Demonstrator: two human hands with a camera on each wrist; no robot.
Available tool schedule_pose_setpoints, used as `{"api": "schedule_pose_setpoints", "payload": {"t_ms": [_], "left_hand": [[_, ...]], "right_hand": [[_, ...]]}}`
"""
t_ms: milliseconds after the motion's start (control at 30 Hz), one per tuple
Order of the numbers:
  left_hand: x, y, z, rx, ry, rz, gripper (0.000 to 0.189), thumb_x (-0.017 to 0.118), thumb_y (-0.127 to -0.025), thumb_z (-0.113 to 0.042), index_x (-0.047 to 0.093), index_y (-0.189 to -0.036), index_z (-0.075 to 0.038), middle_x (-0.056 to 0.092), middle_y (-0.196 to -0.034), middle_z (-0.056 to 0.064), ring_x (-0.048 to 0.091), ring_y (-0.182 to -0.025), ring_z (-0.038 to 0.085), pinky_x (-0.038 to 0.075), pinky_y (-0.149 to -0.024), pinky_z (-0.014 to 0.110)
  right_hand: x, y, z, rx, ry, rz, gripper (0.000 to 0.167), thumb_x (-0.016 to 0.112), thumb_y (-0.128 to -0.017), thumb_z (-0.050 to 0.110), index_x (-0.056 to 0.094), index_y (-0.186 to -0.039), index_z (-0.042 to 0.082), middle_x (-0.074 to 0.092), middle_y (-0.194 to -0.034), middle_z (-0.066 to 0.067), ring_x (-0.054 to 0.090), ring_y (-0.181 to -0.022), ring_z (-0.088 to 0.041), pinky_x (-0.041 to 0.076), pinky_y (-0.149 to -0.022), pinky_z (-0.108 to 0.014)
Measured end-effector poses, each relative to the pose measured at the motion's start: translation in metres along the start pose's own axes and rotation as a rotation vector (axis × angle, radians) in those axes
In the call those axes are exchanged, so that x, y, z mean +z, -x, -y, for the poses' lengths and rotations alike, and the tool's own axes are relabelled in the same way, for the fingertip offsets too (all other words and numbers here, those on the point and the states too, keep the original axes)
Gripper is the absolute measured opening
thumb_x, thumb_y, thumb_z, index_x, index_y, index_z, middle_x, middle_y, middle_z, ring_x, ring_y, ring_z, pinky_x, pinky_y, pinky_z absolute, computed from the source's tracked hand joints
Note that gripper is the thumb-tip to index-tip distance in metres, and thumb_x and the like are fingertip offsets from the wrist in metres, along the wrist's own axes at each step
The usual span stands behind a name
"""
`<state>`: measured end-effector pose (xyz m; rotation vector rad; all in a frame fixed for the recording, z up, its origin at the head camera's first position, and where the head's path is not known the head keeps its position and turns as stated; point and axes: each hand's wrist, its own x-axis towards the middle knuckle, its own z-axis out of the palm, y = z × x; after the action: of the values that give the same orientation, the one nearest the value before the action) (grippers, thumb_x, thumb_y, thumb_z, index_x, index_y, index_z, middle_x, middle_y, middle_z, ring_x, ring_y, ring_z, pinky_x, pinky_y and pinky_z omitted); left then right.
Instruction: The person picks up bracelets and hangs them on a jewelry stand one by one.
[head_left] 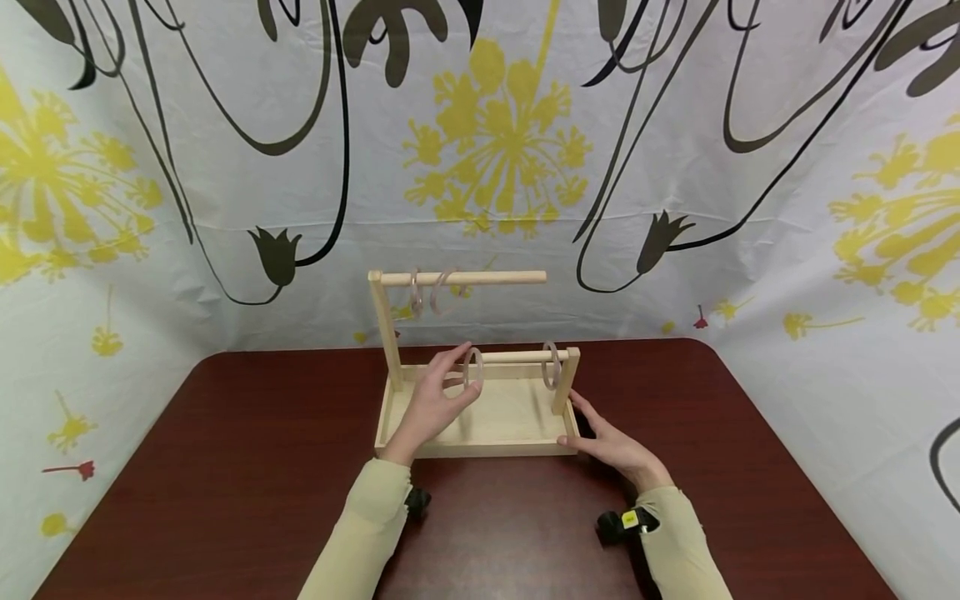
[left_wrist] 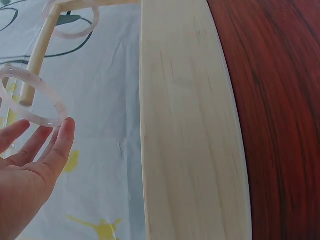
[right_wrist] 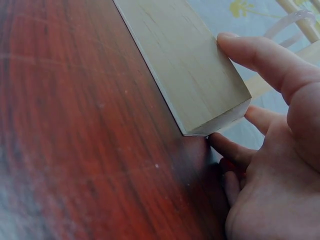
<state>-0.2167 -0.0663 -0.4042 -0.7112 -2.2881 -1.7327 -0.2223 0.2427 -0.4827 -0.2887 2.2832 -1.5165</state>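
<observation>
In the head view my left hand (head_left: 431, 404) pinches a pale translucent bangle (head_left: 481, 368) at the free left end of a wooden stand's lower rod (head_left: 513, 357). The left wrist view shows this bangle (left_wrist: 47, 120) around the rod's tip, fingertips at its lower edge. A similar bangle (head_left: 546, 371) hangs farther right on that rod, near its post. My right hand (head_left: 618, 450) grips the front right corner of the stand's tray base (head_left: 487, 451), thumb on the front wall and fingers along the side.
Two more bangles, one of them a pale ring (head_left: 414, 298), hang on the stand's higher rod (head_left: 495, 277), held by a tall left post (head_left: 386, 333). The stand rests on a dark reddish table (head_left: 247, 467). Behind hangs a flower-patterned cloth (head_left: 420, 192).
</observation>
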Motion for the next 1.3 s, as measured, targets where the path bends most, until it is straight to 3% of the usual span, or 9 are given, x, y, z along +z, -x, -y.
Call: {"api": "schedule_pose_setpoints", "payload": {"t_ms": [300,533,667,833,1300], "left_hand": [[0.009,-0.004,-0.007,-0.008,0.004,0.067,0.056,0.063,-0.093,-0.005,0.041,-0.144,0.002,0.046,-0.132,0.027,0.05,-0.115,0.043,0.043,-0.095,0.054],[0.015,-0.013,0.034,-0.028,-0.06,0.068,0.057,0.064,-0.096,-0.021,0.041,-0.148,-0.013,0.046,-0.141,0.012,0.053,-0.12,0.033,0.044,-0.096,0.045],[0.014,-0.016,0.03,-0.055,-0.125,0.092,0.059,0.064,-0.095,-0.027,0.04,-0.148,-0.015,0.044,-0.145,0.008,0.054,-0.121,0.028,0.044,-0.097,0.038],[0.016,-0.021,0.029,-0.072,-0.148,0.131,0.06,0.065,-0.094,-0.033,0.041,-0.147,-0.017,0.044,-0.145,0.007,0.055,-0.119,0.027,0.043,-0.097,0.045],[0.025,-0.033,0.032,-0.015,-0.21,0.164,0.06,0.066,-0.094,-0.027,0.043,-0.146,-0.01,0.045,-0.145,0.01,0.054,-0.12,0.029,0.043,-0.098,0.041]], "right_hand": [[0.0,0.0,0.0,0.005,-0.021,-0.002,0.094,0.071,-0.089,0.026,0.007,-0.157,0.021,0.0,-0.159,-0.018,-0.003,-0.143,-0.033,0.007,-0.109,-0.061],[0.0,0.0,0.0,-0.003,-0.023,-0.003,0.093,0.071,-0.089,0.025,0.008,-0.157,0.021,0.001,-0.159,-0.018,-0.002,-0.142,-0.032,0.007,-0.109,-0.06],[0.0,0.001,0.001,-0.003,-0.031,-0.004,0.093,0.071,-0.089,0.025,0.008,-0.157,0.021,0.001,-0.159,-0.017,-0.002,-0.142,-0.031,0.007,-0.109,-0.059],[0.0,0.001,0.001,0.004,-0.037,-0.002,0.093,0.071,-0.089,0.024,0.008,-0.157,0.022,0.0,-0.159,-0.017,-0.003,-0.143,-0.032,0.007,-0.109,-0.06],[0.0,0.0,0.001,0.022,-0.041,-0.007,0.093,0.071,-0.089,0.024,0.008,-0.157,0.023,0.002,-0.159,-0.016,-0.001,-0.143,-0.032,0.006,-0.109,-0.061]]}}
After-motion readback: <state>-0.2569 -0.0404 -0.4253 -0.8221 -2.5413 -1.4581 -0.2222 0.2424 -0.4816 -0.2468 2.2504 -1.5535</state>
